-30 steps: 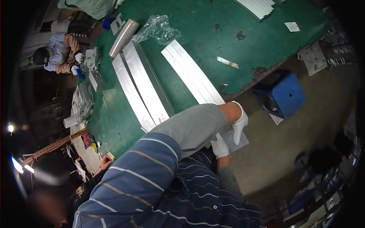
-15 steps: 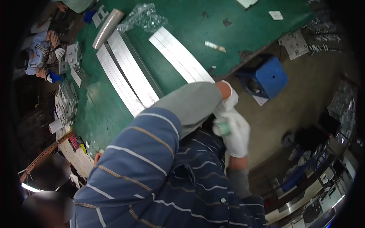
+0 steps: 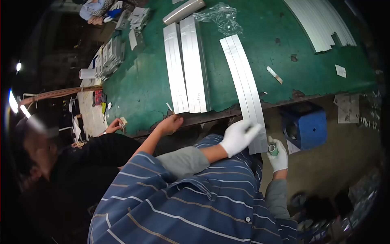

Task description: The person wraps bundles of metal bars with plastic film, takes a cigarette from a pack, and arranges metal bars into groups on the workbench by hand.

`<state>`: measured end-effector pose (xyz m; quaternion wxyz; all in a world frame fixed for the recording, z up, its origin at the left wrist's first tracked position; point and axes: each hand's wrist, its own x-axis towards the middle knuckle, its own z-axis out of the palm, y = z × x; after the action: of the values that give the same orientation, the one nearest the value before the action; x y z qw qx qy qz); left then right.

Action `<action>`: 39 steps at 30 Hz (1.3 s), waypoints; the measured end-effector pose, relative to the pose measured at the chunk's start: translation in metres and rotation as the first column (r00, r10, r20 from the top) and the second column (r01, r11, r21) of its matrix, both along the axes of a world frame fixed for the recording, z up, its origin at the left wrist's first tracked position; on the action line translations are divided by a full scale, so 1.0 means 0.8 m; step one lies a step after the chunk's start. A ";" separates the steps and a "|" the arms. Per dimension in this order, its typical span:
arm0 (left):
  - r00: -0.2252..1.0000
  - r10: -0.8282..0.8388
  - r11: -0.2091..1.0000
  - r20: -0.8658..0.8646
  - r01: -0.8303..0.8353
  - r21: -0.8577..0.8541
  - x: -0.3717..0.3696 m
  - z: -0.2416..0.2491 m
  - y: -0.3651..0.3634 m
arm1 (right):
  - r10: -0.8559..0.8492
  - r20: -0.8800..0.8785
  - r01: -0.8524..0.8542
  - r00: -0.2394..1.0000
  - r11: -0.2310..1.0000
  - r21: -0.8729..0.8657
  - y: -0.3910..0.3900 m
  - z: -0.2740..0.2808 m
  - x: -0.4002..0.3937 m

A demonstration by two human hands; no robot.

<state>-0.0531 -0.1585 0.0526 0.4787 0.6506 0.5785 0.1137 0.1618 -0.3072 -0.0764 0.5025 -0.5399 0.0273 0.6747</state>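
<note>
My left hand [image 3: 240,138], in a white glove, is over the near end of a long silver metal strip [image 3: 243,81]. Its fingers are curled together; what they hold, if anything, is too small to make out. The strip lies on the green table and juts past its front edge toward my body. Just right of the strip's end, my right hand [image 3: 279,156], also gloved, is closed around a small green roll of tape [image 3: 273,150] with its hollow core facing up.
Two wrapped stacks of silver strips [image 3: 194,65] lie left on the table [image 3: 142,89], near a brown roll [image 3: 183,11] and clear plastic film [image 3: 221,18]. More strips [image 3: 321,24] lie far right. A blue stool [image 3: 310,126] stands right. A co-worker's hand [image 3: 172,123] holds a thin white object.
My hands have moved apart; the left is now over the strip's end, the right beside it with the tape. My view has turned, and the co-worker at left shows more fully.
</note>
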 end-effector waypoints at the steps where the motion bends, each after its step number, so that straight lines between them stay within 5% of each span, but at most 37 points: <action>1: 1.000 0.023 1.000 -0.014 -0.022 0.018 -0.016 -0.016 -0.007 | 0.048 -0.033 -0.047 0.998 0.999 0.027 0.010 -0.009 0.005; 2: 0.940 0.342 0.906 0.002 -0.329 -0.265 -0.031 -0.035 -0.016 | 0.099 -0.062 -0.096 0.993 0.994 0.049 0.017 -0.017 0.012; 3: 0.776 0.627 0.642 -0.069 -0.565 -0.519 -0.046 -0.055 -0.028 | 0.159 -0.094 -0.153 0.983 0.986 0.068 0.021 -0.022 0.015; 4: 0.729 0.681 0.572 -0.072 -0.590 -0.569 -0.054 -0.082 -0.038 | 0.212 -0.114 -0.204 0.971 0.976 0.077 0.024 -0.028 0.015; 8: 0.504 0.862 0.249 -0.051 -0.510 -0.824 -0.011 -0.153 -0.038 | 0.239 -0.204 -0.234 0.950 0.971 0.049 0.041 -0.044 0.022; 10: 0.375 0.900 0.346 0.223 -0.303 -0.888 0.019 -0.191 -0.037 | 0.302 -0.189 -0.292 0.934 0.953 0.078 0.054 -0.043 0.029; 14: 0.184 0.963 0.241 0.197 -0.256 -0.936 0.044 -0.153 -0.038 | 0.430 -0.151 -0.413 0.890 0.902 0.127 0.057 -0.031 0.045; 18: 0.359 0.851 0.523 0.383 -0.519 -0.676 0.047 -0.097 -0.033 | 0.404 -0.149 -0.398 0.903 0.915 0.069 0.066 -0.034 0.036; 20: 0.432 0.801 0.591 0.415 -0.455 -0.667 0.033 -0.118 -0.038 | 0.445 -0.078 -0.438 0.892 0.894 0.093 0.065 -0.031 0.031; 26: 0.426 0.751 0.652 0.504 -0.357 -0.669 -0.022 -0.154 -0.054 | 0.557 -0.063 -0.556 0.828 0.830 0.032 0.069 0.001 0.009; 28: 0.349 0.791 0.574 0.503 -0.139 -0.807 -0.032 -0.146 -0.040 | 0.578 -0.090 -0.580 0.811 0.814 -0.006 0.089 0.003 0.011; 31: 0.257 0.858 0.455 0.444 0.020 -0.890 -0.023 -0.194 -0.040 | 0.637 0.117 -0.627 0.762 0.771 -0.113 0.143 0.056 0.008; 34: 0.214 0.870 0.473 0.444 -0.109 -0.874 -0.011 -0.217 -0.043 | 0.684 0.371 -0.645 0.628 0.724 -0.243 0.203 0.105 0.000; 35: 0.290 0.882 0.426 0.371 -0.156 -0.891 -0.011 -0.204 -0.045 | 0.658 0.488 -0.625 0.573 0.736 -0.258 0.228 0.111 0.011; 38: 0.505 0.854 0.327 0.126 -0.333 -0.884 -0.022 -0.164 -0.035 | 0.605 0.779 -0.609 0.163 0.683 -0.403 0.320 0.119 0.029; 39: 0.501 0.856 0.325 0.123 -0.338 -0.883 -0.023 -0.158 -0.035 | 0.446 0.888 -0.668 -0.112 0.628 -0.400 0.350 0.095 0.053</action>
<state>-0.0712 -0.1864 -0.0740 0.7692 0.0241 0.5967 0.2273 0.2043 -0.0272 -0.0008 0.1126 -0.7376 -0.5795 0.3279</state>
